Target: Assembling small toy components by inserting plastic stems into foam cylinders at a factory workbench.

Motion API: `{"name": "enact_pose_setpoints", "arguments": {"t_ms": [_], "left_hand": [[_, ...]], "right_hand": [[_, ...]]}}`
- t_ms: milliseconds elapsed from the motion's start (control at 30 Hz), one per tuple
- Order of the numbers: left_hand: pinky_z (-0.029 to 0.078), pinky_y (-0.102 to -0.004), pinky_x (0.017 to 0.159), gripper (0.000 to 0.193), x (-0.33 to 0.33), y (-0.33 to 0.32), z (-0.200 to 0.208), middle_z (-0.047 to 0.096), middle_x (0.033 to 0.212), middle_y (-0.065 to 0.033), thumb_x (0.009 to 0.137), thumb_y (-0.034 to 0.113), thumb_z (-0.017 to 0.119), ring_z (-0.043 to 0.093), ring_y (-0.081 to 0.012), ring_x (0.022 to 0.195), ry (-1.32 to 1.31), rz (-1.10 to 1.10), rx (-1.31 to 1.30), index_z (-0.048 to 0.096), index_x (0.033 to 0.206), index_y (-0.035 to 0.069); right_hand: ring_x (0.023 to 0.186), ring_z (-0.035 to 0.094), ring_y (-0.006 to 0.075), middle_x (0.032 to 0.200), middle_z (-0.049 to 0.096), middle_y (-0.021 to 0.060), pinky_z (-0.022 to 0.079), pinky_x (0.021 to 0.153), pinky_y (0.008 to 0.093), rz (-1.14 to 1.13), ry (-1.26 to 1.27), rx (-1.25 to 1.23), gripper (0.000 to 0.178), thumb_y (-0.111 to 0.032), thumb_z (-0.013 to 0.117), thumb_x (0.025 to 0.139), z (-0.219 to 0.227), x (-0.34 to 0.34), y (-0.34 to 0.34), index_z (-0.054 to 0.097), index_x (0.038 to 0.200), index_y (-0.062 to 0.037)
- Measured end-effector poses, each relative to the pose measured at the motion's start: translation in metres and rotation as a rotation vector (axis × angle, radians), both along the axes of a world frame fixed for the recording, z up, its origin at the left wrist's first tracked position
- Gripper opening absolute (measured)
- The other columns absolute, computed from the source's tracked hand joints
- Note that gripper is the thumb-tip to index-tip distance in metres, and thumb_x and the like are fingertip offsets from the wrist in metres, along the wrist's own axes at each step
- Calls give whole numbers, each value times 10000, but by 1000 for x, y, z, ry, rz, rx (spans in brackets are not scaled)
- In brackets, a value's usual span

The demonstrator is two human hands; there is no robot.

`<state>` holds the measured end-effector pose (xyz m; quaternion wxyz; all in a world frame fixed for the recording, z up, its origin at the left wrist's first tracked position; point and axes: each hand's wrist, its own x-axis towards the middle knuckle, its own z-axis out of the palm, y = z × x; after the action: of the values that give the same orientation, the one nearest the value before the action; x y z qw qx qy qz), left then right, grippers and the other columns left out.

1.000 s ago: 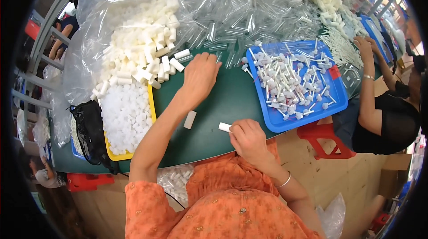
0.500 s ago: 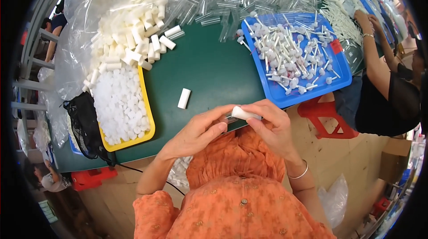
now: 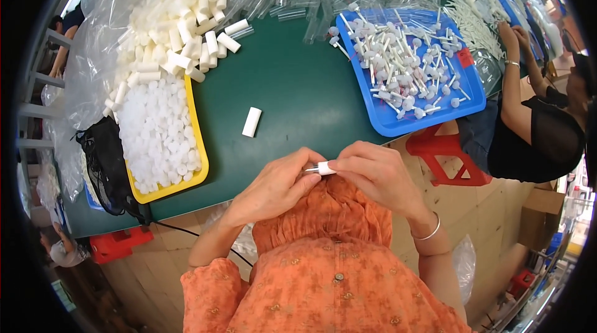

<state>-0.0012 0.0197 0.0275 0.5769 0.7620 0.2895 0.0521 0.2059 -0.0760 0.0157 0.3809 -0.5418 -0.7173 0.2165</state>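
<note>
I see, from the left, the left hand (image 3: 273,187) pinching the near end of a small white tube (image 3: 321,169), long axis lying left-right over the bench (image 3: 292,97) edge, and the right hand (image 3: 376,174) with fingers pressed on its other end.

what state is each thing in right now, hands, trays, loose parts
left hand: closed on the small white tube, at its left end
right hand: pinching the same tube from the right
small white tube: held level between both hands, off the table
lone white tube: lying flat on the green table, untouched
yellow tray: full of small white caps
blue tray: holding a loose heap of white stick parts
</note>
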Motion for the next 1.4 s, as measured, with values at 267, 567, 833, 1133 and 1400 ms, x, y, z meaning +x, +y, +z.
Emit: {"name": "enact_pose_setpoints", "arguments": {"t_ms": [267, 567, 833, 1133, 1400], "left_hand": [[456, -290, 736, 212, -17, -3, -9, 646, 936, -50, 982, 152, 520, 570, -132, 825, -42, -9, -131, 607, 1114, 12], [441, -315, 686, 277, -13, -26, -16, 606, 801, -71, 1020, 226, 449, 541, -150, 722, -20, -31, -45, 605, 1041, -2], [461, -320, 641, 228, -21, -62, -47, 598, 750, -73, 1009, 217, 487, 568, -177, 659, -107, 69, -121, 593, 985, 16], [454, -214, 599, 231, 20, -82, -93, 609, 838, 2, 967, 229, 609, 537, -51, 703, -360, 580, -698, 605, 1075, 25], [520, -280, 821, 346, 24, -67, -69, 635, 1194, -118, 1015, 262, 494, 610, -144, 963, -232, 623, -1003, 577, 1189, -26]], "right_hand": [[766, 637, 139, 865, 639, 60, 504, 653, 263, 11, 523, -356, 203, -29, 688, 850, -4, 5, -8, 593, 1028, -17], [844, 615, 82, 940, 636, 38, 514, 740, 212, 80, 823, -568, 138, -12, 690, 868, -15, -9, -23, 592, 962, 10], [878, 602, 89, 990, 615, 55, 517, 736, 219, 128, 699, -571, 154, -27, 676, 883, -34, -16, -39, 580, 998, 9], [847, 606, 131, 996, 600, 56, 542, 751, 282, -363, 1232, -491, 244, -193, 493, 1020, -96, -79, -72, 515, 1197, -26], [519, 278, 52, 688, 372, -39, 235, 443, 203, -343, 1905, -772, 314, -398, 370, 1050, -65, -89, -55, 491, 996, -113]]}}
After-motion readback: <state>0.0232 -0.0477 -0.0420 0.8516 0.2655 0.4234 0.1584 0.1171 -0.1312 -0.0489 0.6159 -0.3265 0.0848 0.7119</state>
